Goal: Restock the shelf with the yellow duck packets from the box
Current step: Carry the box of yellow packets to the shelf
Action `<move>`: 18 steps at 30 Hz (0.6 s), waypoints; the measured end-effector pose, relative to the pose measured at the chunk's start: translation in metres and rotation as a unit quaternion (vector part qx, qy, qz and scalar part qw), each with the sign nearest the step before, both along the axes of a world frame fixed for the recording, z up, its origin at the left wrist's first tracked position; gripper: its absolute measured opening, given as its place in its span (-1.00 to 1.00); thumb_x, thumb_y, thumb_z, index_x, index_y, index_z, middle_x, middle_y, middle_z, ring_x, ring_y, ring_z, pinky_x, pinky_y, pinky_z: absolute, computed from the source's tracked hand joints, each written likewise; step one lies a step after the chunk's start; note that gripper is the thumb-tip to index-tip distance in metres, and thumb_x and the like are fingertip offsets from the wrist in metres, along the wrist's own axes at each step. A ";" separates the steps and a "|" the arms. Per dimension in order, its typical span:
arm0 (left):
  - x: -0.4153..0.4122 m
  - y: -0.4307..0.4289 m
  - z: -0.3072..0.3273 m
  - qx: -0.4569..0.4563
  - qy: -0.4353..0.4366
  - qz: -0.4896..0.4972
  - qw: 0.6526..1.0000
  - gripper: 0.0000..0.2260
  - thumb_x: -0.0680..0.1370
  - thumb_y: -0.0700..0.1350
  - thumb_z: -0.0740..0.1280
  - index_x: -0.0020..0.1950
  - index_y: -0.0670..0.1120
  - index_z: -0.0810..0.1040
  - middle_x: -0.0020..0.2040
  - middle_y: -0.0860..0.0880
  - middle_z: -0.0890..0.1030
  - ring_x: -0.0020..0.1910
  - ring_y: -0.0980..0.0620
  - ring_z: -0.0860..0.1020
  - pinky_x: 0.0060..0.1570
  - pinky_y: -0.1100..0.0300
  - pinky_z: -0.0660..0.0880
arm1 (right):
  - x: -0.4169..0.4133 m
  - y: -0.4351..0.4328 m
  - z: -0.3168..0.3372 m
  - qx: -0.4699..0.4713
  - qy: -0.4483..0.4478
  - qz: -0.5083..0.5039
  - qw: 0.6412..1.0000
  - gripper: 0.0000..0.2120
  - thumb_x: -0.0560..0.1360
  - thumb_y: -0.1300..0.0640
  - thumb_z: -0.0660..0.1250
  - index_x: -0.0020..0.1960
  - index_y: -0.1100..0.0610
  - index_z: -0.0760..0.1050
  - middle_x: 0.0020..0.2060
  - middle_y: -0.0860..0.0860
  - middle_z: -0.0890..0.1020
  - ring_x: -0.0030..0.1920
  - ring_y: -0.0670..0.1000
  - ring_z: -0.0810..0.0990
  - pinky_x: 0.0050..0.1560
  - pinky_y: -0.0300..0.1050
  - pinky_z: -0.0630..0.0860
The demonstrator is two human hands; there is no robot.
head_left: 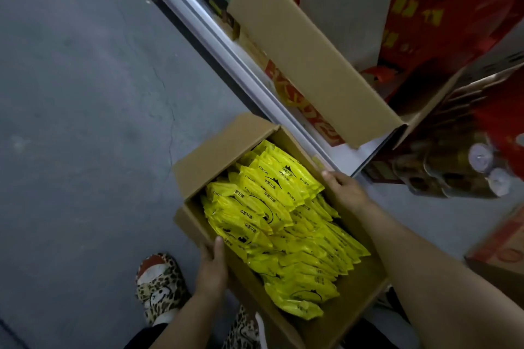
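An open cardboard box [204, 161] is held above the floor, filled with several yellow duck packets [272, 207] lying in overlapping rows. My left hand [211, 269] grips the box's near left wall, thumb over the rim beside the packets. On the right wall, my right hand [344, 190] holds the rim. The shelf [226, 45] runs diagonally at the upper middle, its white front rail facing me.
A larger open cardboard box [306, 45] sits on the shelf with red packaging behind it. A pack of gold cans [459, 170] stands at the right. Grey concrete floor [79, 122] spreads to the left. My leopard-print shoe [158, 289] is below the box.
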State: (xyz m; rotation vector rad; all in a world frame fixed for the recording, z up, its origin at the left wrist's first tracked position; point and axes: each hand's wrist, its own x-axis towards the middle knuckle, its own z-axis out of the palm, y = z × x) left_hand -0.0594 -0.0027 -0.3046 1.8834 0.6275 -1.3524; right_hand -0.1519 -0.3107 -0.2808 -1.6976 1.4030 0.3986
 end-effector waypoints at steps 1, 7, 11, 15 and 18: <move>-0.003 0.000 -0.010 0.000 0.003 0.012 1.000 -0.21 0.37 0.50 0.11 0.49 0.10 0.25 0.39 -0.11 0.47 0.31 -0.20 0.48 0.29 -0.24 0.40 | 0.000 -0.001 -0.010 0.003 -0.004 -0.001 1.000 -0.60 0.59 -0.18 0.25 0.29 0.02 0.57 0.29 0.03 0.58 0.32 0.03 0.49 0.26 -0.13 0.36; -0.002 -0.015 -0.023 -0.002 0.028 0.054 0.998 -0.33 0.47 0.41 0.12 0.42 0.00 0.37 0.19 -0.17 0.59 0.11 -0.20 0.59 0.12 -0.22 0.54 | -0.004 -0.006 -0.042 0.013 -0.015 0.009 1.000 -0.54 0.54 -0.23 0.28 0.31 -0.01 0.57 0.33 -0.02 0.55 0.32 -0.04 0.47 0.26 -0.22 0.27; -0.002 -0.018 -0.023 -0.010 0.020 0.062 0.998 -0.40 0.50 0.35 0.10 0.31 -0.07 0.46 0.07 -0.15 0.63 0.01 -0.16 0.61 0.08 -0.15 0.57 | -0.006 -0.006 -0.049 0.020 0.000 0.050 0.999 -0.36 0.41 -0.36 0.26 0.31 0.03 0.58 0.21 0.03 0.62 0.25 0.06 0.55 0.17 -0.18 0.39; -0.004 -0.014 -0.022 -0.048 0.046 0.109 0.992 -0.55 0.53 0.30 0.16 0.25 0.03 0.45 0.07 -0.10 0.63 0.03 -0.13 0.61 0.12 -0.15 0.55 | -0.007 -0.007 -0.057 -0.024 0.008 0.041 0.999 -0.27 0.40 -0.50 0.17 0.30 -0.01 0.58 0.21 0.00 0.62 0.30 0.09 0.53 0.31 -0.09 0.38; -0.006 -0.011 -0.021 -0.053 0.039 0.124 0.990 -0.67 0.57 0.22 0.21 0.23 0.07 0.44 0.11 -0.11 0.62 0.05 -0.14 0.61 0.15 -0.16 0.54 | -0.007 -0.005 -0.059 -0.031 0.030 0.035 0.998 -0.41 0.50 -0.37 0.20 0.35 -0.03 0.54 0.31 0.05 0.57 0.34 0.12 0.49 0.31 -0.10 0.34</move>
